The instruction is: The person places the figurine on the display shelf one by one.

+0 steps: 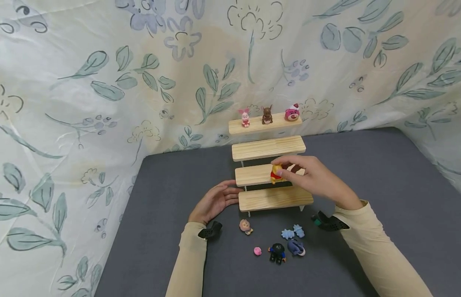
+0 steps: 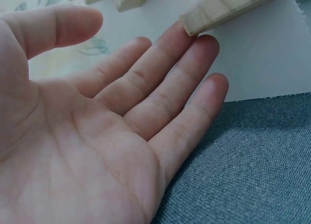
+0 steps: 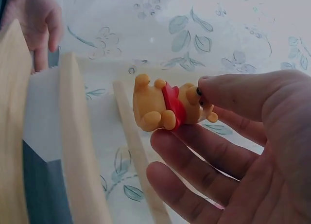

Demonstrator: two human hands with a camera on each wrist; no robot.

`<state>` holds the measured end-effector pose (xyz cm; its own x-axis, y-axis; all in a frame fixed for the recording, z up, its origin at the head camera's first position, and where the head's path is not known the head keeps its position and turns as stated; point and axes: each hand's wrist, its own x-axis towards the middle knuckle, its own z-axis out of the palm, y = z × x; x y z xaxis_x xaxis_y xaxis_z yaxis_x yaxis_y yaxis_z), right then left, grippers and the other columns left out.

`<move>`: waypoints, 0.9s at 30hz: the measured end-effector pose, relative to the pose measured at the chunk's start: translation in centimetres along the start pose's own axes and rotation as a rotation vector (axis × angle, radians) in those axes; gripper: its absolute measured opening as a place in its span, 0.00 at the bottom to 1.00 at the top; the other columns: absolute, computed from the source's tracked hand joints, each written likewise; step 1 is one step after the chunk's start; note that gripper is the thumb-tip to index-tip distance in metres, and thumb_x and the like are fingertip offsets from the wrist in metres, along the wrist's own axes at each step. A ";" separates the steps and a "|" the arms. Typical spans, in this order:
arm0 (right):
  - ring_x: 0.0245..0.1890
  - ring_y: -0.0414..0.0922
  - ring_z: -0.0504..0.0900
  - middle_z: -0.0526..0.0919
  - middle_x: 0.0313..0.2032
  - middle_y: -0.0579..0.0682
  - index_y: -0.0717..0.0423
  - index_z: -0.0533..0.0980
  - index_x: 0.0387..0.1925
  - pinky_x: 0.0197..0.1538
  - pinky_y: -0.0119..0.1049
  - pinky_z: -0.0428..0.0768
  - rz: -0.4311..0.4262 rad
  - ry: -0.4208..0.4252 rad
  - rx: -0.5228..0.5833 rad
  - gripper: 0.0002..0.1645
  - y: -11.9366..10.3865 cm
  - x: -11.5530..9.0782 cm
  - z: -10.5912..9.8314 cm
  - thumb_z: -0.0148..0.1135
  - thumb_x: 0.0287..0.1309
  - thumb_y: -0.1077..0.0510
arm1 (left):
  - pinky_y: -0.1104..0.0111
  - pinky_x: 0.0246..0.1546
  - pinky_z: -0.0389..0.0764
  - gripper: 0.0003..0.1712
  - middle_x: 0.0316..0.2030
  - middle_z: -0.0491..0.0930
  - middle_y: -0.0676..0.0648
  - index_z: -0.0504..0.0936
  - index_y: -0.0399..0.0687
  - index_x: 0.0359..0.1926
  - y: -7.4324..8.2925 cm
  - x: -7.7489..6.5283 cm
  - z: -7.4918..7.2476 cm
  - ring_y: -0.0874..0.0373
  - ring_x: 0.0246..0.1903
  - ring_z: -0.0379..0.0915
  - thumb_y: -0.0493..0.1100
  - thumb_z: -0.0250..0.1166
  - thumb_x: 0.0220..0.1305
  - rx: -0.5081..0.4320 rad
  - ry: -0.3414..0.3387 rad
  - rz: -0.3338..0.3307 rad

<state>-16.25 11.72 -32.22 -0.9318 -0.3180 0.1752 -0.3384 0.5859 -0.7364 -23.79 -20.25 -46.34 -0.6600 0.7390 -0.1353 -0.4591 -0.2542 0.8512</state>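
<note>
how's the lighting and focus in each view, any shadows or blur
Head view: fairly even light, soft shadow on the dark cloth beside the right sleeve; left wrist view: dim, bluish, left hand clear, patterned backdrop blurred; right wrist view: bear figure fairly sharp, backdrop pale toward upper right.

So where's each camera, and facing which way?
Head: worn on the head, facing forward and down at the stepped shelf; left hand, right hand and sleeves show.
Left wrist: on that wrist, facing along the palm toward the shelf; only the left hand shows.
Right wrist: on that wrist, facing the yellow figure the right hand pinches; left hand upper left.
Head and right wrist share the figure and both hands.
</note>
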 end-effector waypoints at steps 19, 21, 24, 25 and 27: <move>0.46 0.49 0.81 0.87 0.49 0.52 0.44 0.77 0.63 0.42 0.34 0.79 0.101 0.209 -0.029 0.21 0.3 1.6 -3.3 0.59 0.73 0.48 | 0.62 0.62 0.80 0.20 0.57 0.80 0.43 0.68 0.45 0.67 -0.2 -0.3 0.0 0.52 0.59 0.79 0.42 0.42 0.82 -0.007 0.005 0.004; 0.46 0.50 0.82 0.87 0.48 0.53 0.45 0.77 0.63 0.42 0.35 0.79 0.110 0.233 -0.034 0.21 0.3 1.7 -3.6 0.59 0.73 0.48 | 0.62 0.62 0.80 0.20 0.57 0.80 0.43 0.68 0.45 0.68 -0.2 -0.4 0.0 0.52 0.59 0.79 0.42 0.43 0.82 -0.002 0.009 0.005; 0.47 0.50 0.81 0.86 0.49 0.54 0.47 0.77 0.62 0.44 0.34 0.78 0.107 0.262 -0.044 0.21 0.5 2.0 -3.8 0.58 0.73 0.48 | 0.62 0.63 0.80 0.21 0.57 0.79 0.43 0.67 0.44 0.68 -0.3 -0.4 0.0 0.52 0.59 0.78 0.43 0.43 0.82 0.011 0.002 0.011; 0.47 0.51 0.81 0.86 0.50 0.54 0.48 0.77 0.63 0.44 0.32 0.78 0.109 0.268 -0.045 0.21 0.6 2.0 -3.9 0.58 0.73 0.48 | 0.62 0.63 0.80 0.21 0.57 0.79 0.43 0.67 0.44 0.69 -0.3 -0.5 0.0 0.52 0.59 0.78 0.43 0.43 0.82 0.012 0.002 0.011; 0.47 0.51 0.81 0.85 0.51 0.55 0.48 0.77 0.63 0.43 0.30 0.77 0.119 0.272 -0.045 0.22 0.8 2.1 -4.0 0.58 0.73 0.48 | 0.61 0.63 0.80 0.21 0.57 0.79 0.44 0.66 0.44 0.69 -0.4 -0.5 0.0 0.52 0.59 0.78 0.43 0.44 0.81 0.016 0.002 0.011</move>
<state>-19.04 14.49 -29.81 -0.9641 -0.0369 0.2629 -0.2246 0.6413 -0.7336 -23.27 -20.49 -46.59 -0.6660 0.7351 -0.1268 -0.4424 -0.2524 0.8606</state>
